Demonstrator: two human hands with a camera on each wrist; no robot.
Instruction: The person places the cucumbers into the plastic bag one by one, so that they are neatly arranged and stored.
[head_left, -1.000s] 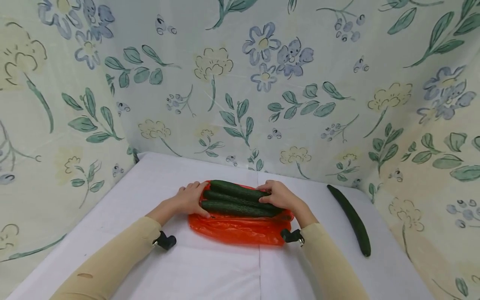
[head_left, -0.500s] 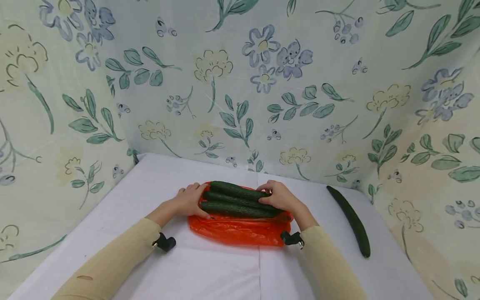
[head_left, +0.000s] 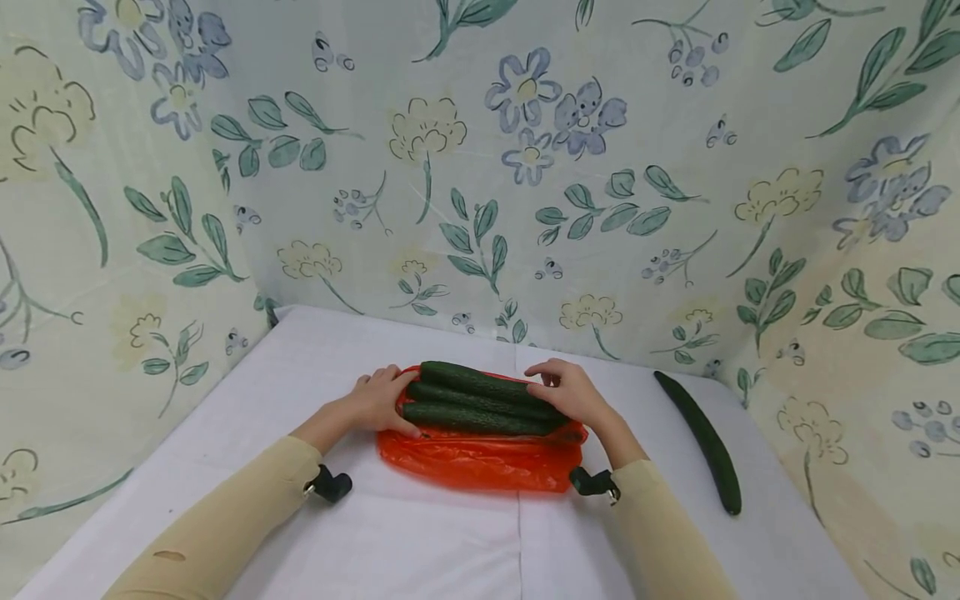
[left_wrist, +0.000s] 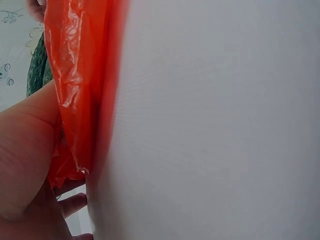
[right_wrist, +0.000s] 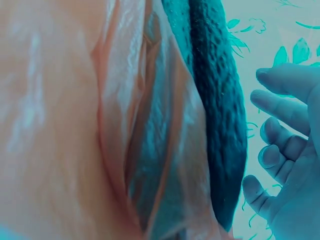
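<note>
Three dark green cucumbers [head_left: 480,418] lie side by side at the mouth of a red plastic bag [head_left: 480,463], whose loose part spreads in front of them. At their left end my left hand [head_left: 378,400] grips bag and cucumbers, thumb at the front and fingers at the back. My right hand [head_left: 573,394] hovers by their right end. In the right wrist view the fingers of that hand [right_wrist: 295,135] are relaxed and spread, apart from the nearest cucumber [right_wrist: 220,110]. In the left wrist view the bag [left_wrist: 80,75] hides part of the left fingers.
Another cucumber [head_left: 705,442] lies alone on the white-covered table [head_left: 405,550], to the right of the right arm. A flower-patterned cloth [head_left: 472,208] hangs behind the table and along both sides.
My right hand has let go of the cucumbers and shifted slightly to the right, its fingers loosening. The left hand and the bag have stayed in place.
</note>
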